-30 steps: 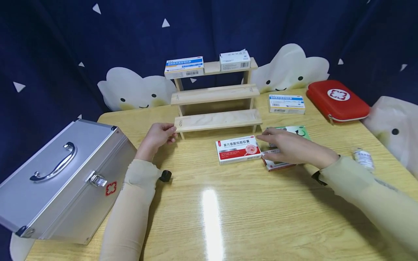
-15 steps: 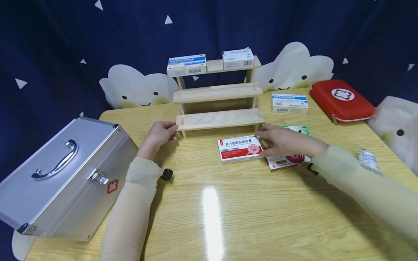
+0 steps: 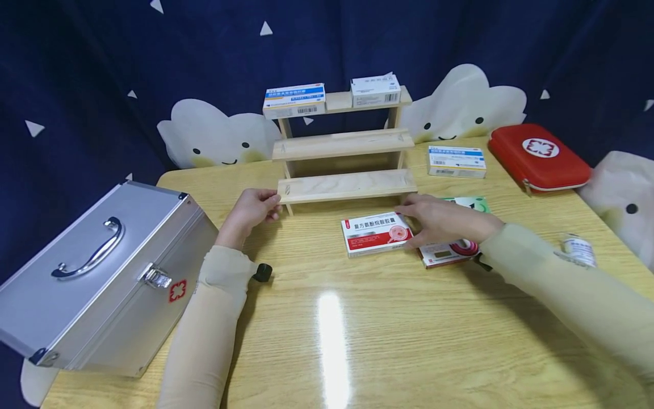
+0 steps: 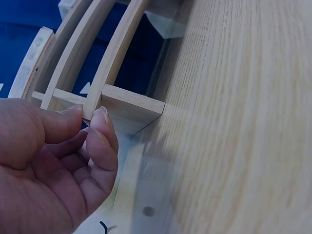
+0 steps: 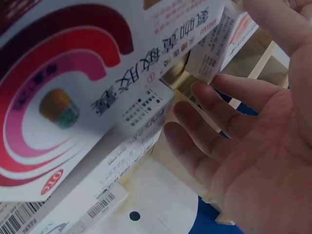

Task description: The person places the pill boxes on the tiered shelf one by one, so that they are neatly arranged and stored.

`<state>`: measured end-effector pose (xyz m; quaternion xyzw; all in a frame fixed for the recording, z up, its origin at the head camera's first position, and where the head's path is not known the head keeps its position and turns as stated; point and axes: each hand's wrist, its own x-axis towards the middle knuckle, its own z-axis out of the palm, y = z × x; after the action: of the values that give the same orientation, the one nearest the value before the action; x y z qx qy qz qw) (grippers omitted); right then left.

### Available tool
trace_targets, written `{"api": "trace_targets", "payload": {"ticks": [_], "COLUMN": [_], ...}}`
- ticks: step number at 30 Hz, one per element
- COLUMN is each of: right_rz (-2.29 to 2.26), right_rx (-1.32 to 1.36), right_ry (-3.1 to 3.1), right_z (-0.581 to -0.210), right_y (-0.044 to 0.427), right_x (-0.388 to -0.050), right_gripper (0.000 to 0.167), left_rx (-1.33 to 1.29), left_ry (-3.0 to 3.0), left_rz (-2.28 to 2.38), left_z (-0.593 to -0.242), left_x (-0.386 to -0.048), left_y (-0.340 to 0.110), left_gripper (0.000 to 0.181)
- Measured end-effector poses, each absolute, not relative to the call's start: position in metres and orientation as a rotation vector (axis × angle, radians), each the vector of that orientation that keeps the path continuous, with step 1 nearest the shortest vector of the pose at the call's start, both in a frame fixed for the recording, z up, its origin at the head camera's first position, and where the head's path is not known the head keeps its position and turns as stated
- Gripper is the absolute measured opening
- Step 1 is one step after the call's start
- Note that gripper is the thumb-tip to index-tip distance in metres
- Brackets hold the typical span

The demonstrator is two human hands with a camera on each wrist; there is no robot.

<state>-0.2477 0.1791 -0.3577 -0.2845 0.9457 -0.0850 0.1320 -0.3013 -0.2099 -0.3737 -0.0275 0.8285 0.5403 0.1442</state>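
Red-and-white carton (image 3: 375,233): lying on table (image 3: 434,341), 3 o'clock end gripped by my right hand (image 3: 441,220). Wooden rack (image 3: 347,186): toward the carton's 12 o'clock, lowest shelf's 9 o'clock end pinched in my left hand (image 3: 250,211). Crowding at 3 o'clock, partly beneath my right hand: pink-arc carton (image 5: 73,92), green carton (image 3: 478,203). Blue-and-white carton (image 3: 457,162), red case (image 3: 539,159): 2 o'clock. Bottle (image 3: 579,250): 3 o'clock. Metal case (image 3: 114,284): 9 o'clock.

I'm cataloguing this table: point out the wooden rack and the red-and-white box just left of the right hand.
Wooden rack (image 3: 343,145): head view, on its middle board.
Red-and-white box (image 3: 375,232): head view, middle of its printed upper face.
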Motion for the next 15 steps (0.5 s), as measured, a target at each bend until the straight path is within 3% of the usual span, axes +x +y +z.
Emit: {"api": "trace_targets", "payload": {"ticks": [15], "right_rz": [-0.337], "right_rx": [-0.925], "right_ry": [2.768], "right_z": [-0.3547], "right_y": [0.1691], "right_x": [-0.2448], "right_gripper": [0.079], "left_rx": [-0.083], "left_ry": [2.392], "left_rz": [1.565], "left_z": [-0.3737], "left_x": [-0.3011], "left_y": [-0.2095], "left_gripper": [0.042]}}
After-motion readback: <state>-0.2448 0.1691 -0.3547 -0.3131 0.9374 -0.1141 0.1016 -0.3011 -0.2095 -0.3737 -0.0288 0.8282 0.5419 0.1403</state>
